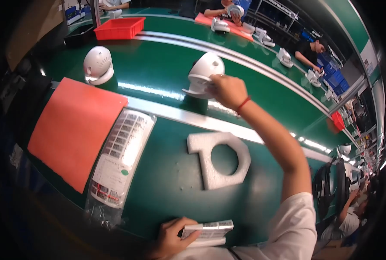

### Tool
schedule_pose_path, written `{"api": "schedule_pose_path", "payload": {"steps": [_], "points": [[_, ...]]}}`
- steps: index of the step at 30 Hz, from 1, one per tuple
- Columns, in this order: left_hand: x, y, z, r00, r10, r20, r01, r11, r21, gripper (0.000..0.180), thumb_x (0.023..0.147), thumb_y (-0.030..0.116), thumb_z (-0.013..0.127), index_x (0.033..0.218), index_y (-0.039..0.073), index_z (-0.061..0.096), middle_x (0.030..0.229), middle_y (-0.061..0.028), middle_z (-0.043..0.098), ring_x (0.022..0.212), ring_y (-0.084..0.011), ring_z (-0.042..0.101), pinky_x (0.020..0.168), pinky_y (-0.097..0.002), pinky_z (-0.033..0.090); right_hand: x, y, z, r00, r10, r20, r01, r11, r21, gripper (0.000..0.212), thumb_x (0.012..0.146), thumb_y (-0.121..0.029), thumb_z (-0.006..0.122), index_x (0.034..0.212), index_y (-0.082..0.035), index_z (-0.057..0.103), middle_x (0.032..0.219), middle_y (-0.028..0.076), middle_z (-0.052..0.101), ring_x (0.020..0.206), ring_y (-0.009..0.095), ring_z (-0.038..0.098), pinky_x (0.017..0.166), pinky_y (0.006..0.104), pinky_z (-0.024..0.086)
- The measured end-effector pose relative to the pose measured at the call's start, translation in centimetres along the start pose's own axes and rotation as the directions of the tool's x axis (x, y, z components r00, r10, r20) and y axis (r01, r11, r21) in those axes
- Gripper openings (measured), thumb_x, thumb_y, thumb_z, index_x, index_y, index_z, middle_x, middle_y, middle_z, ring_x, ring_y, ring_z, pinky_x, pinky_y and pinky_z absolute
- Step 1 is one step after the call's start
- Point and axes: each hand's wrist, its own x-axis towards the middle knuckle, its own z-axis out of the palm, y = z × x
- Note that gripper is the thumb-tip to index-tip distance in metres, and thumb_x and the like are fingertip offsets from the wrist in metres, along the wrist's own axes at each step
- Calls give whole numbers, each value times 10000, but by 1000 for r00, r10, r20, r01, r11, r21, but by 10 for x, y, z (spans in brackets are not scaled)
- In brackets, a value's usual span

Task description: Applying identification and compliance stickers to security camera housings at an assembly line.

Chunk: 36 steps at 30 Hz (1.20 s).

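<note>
My right hand (227, 90) reaches out over the green conveyor belt (158, 69) and grips a white dome-shaped device (204, 71) by its side. A red string is tied round that wrist. Near the bottom edge, my left hand (172, 236) holds a small stack of barcode label strips (210, 232) against the green bench. A white foam holder (219, 158) with a round hole lies on the bench between the two hands.
A second white dome device (97, 64) sits on the belt at left. An orange mat (71, 130) and a plastic bag of label sheets (121, 156) lie on the bench. A red tray (119, 27) stands far back. Other people work along the line.
</note>
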Motion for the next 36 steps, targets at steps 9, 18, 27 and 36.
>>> {"api": "schedule_pose_path", "payload": {"steps": [9, 18, 27, 36], "points": [[4, 6, 12, 994, 89, 71, -93, 994, 58, 203, 803, 103, 733, 985, 53, 658, 871, -105, 693, 712, -242, 682, 645, -310, 529, -116, -40, -173, 974, -4, 226, -125, 824, 553, 230, 799, -165, 740, 917, -4, 626, 746, 132, 585, 617, 249, 582, 587, 326, 465], [4, 20, 19, 995, 96, 15, -96, 994, -45, 202, 821, 62, 709, 1015, 36, 661, 912, -107, 679, 813, -187, 660, 718, -278, 507, -174, -38, -151, 923, -84, 376, -119, 866, 486, 332, 816, -335, 716, 943, -47, 611, 805, 172, 622, 741, 375, 596, 674, 431, 464], [56, 59, 10, 913, 223, -341, -327, 900, -289, 121, 869, 63, 687, 949, -8, 631, 837, -6, 626, 775, -53, 544, 701, -206, 449, -192, -84, -179, 975, 1, -223, 149, 740, 656, 485, 667, -279, 858, 1044, -40, 671, 894, 27, 655, 540, 52, 394, 476, 210, 291], [80, 84, 14, 869, 342, -358, -471, 794, -385, 121, 870, 96, 707, 894, 13, 623, 827, 7, 618, 758, -38, 528, 692, -186, 421, -181, -105, -184, 968, 40, -246, 161, 654, 740, 230, 747, -130, 789, 921, -29, 680, 778, 94, 657, 659, 211, 635, 602, 288, 487]]}}
